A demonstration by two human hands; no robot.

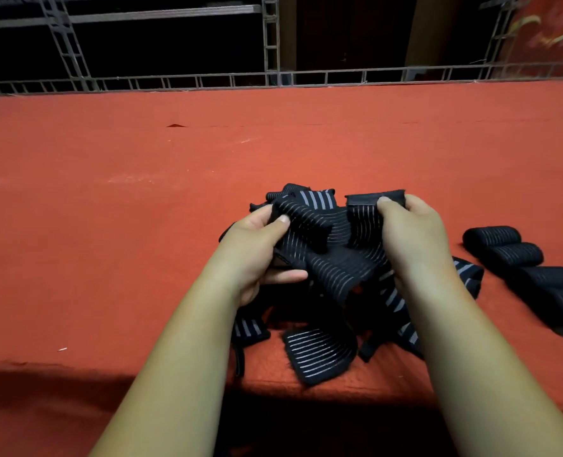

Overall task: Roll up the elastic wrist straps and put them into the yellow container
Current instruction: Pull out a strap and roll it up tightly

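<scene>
- Desk (108,225), covered in red-orange cloth, fills most of the view; front edge in shadow near the bottom.
- Grey metal truss frame (273,77) runs along the desk's far edge, dark space behind it.
- Loose straps (323,354), black elastic with grey stripes, lie in a tangled pile at centre near the front edge; some ends trail flat toward the edge.
- Rolled straps (524,268), four black rolls touching side by side in a diagonal row, on the desk right of the pile and apart from it.
- Left hand (257,252) is lifted over the left of the pile; its thumb and fingers pinch a fold of striped strap, lower fingers curled under the fabric.
- Right hand (412,235) is above the right of the pile, fingers closed round the top of the held strap (366,222), thumb pressed on its front face.
- The held strap's top end looks folded or partly rolled; cannot tell if both hands grip the same strap.
- White speck (62,349) on the cloth, far left near the front edge.
</scene>
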